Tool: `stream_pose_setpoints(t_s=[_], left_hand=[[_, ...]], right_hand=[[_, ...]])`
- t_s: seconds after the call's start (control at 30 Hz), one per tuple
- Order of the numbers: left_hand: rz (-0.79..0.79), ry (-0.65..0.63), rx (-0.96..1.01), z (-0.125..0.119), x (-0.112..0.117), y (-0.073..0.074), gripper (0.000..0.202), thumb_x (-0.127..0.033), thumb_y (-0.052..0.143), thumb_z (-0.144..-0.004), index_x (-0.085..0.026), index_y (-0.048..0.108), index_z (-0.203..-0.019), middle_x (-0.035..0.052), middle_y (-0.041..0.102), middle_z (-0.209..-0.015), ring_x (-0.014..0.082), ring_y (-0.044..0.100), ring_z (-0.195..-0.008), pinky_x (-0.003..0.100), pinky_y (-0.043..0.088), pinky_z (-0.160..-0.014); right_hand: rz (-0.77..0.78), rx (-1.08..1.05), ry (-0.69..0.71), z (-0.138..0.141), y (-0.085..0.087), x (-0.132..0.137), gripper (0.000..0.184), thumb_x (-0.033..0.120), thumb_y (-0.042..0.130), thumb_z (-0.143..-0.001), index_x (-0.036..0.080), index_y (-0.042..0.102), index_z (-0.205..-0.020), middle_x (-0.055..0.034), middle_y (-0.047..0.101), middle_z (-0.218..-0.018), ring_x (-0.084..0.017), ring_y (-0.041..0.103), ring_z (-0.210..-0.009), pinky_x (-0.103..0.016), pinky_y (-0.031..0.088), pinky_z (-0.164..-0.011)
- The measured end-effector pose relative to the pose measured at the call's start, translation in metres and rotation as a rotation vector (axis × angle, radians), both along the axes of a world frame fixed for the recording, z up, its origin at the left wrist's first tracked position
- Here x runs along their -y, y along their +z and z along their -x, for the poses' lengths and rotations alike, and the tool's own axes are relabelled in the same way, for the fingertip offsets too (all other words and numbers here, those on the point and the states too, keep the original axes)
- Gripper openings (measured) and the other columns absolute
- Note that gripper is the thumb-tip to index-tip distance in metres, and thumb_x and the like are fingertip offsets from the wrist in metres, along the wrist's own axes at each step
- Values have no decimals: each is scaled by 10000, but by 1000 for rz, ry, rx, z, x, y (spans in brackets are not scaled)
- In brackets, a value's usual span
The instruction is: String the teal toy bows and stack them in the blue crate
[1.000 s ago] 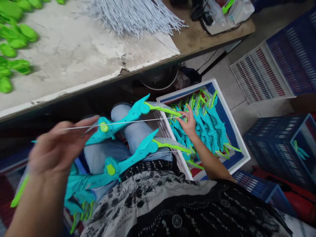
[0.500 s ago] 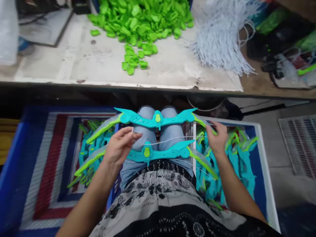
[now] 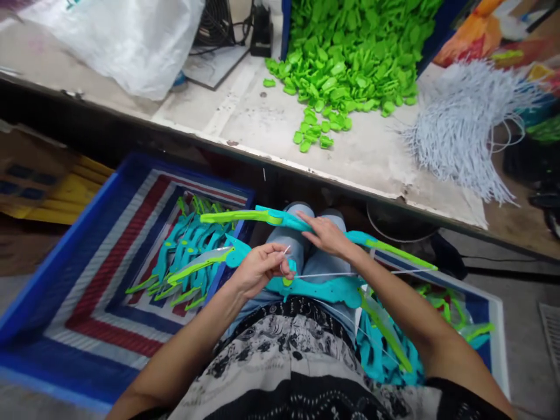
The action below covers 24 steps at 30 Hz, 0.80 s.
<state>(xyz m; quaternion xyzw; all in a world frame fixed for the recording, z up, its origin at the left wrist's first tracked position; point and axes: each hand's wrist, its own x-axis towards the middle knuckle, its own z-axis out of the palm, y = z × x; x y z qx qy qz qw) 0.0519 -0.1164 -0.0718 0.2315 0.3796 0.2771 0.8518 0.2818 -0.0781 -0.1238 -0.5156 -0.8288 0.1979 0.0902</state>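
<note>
Two teal toy bows with lime green tips lie across my lap. My left hand is closed in a pinch on a thin white string that runs right over the nearer bow. My right hand grips the middle of the farther bow, fingers wrapped over its teal grip.
A blue crate at my left holds several teal bows; a white-rimmed crate at my right holds more. The worktable ahead carries a heap of green plastic parts, a bundle of white strings and a white plastic bag.
My view has swung left and up the table. My right hand came from the bow's right tip to the middle of the farther bow. My left hand stays pinched on the string.
</note>
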Motion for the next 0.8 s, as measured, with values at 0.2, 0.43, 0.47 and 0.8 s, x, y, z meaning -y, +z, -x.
stream_pose_setpoints(t_s=[0.2,0.43,0.47,0.8], left_hand=[[-307,443,-302,31,-40,10,225,-337,753,-674,-165,614,-721,-40,581,-505,62,476,-403,216,479,-513],[-596,538,-668,60,-79,19,146,-292,681,-716,-149,661,-700,-10,586,-499,62,463,-401,179,348,-401],[-607,541,-685,60,-81,19,146,-292,677,-718,-148,661,-698,-11,582,-495,63,459,-400,178,340,-397],[-688,551,-717,55,-97,20,154,-291,653,-742,-147,644,-686,-14,576,-500,65,460,-408,178,336,-402]], right_hand=[[325,-276,-68,-30,0,-9,408,338,576,-844,255,614,-1242,-10,707,-1106,-199,686,-897,-272,521,-778],[406,-307,-132,-35,-2,-14,413,396,585,-826,263,640,-1213,15,698,-1118,-205,694,-839,-257,548,-688],[411,-312,-129,-37,-2,-14,414,402,586,-827,262,641,-1213,12,692,-1134,-213,693,-861,-262,552,-700],[447,-365,-134,-37,-4,-14,421,394,607,-822,250,638,-1216,2,659,-1197,-268,656,-1039,-358,546,-901]])
